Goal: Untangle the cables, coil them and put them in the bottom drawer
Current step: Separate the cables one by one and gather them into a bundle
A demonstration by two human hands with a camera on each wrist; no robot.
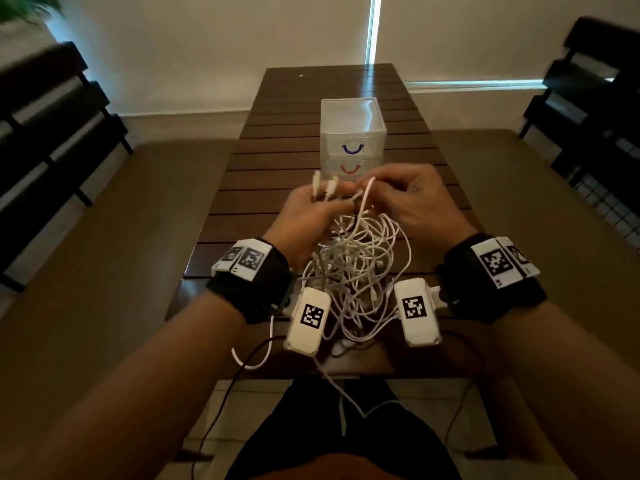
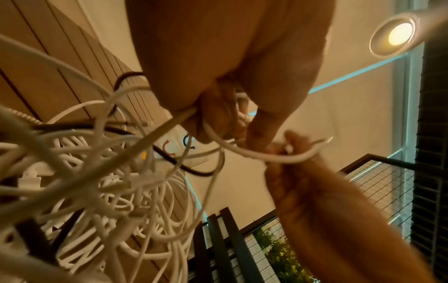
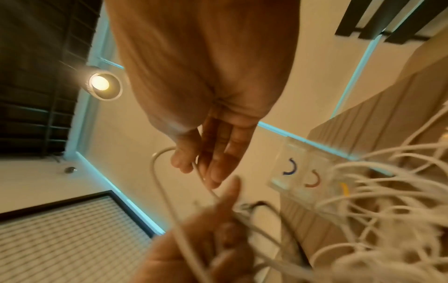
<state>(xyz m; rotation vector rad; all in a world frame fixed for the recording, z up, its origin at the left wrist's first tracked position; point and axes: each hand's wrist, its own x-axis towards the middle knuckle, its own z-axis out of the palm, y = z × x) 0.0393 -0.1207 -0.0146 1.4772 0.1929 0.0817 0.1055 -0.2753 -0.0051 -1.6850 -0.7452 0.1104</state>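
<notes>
A tangle of white cables [image 1: 353, 268] hangs between my two raised hands over the near end of the slatted wooden table [image 1: 263, 188]. My left hand [image 1: 322, 200] grips a bunch of cable ends, whose plugs [image 1: 317, 180] stick up above its fingers. My right hand [image 1: 374, 188] pinches one white cable loop [image 3: 155, 172] between thumb and fingers, close to the left hand. The left wrist view shows the left fingers [image 2: 218, 118] curled round the cables. Beyond the hands stands a clear drawer unit [image 1: 351, 116] with blue, red and yellow handles; the bottom drawer [image 3: 344, 189] is partly hidden by cables.
A black cable [image 2: 189, 169] runs through the white tangle. Dark slatted benches stand on the left [image 1: 52, 133] and right [image 1: 588, 116] of the table. Thin wires from the wrist cameras dangle over my lap [image 1: 343, 427].
</notes>
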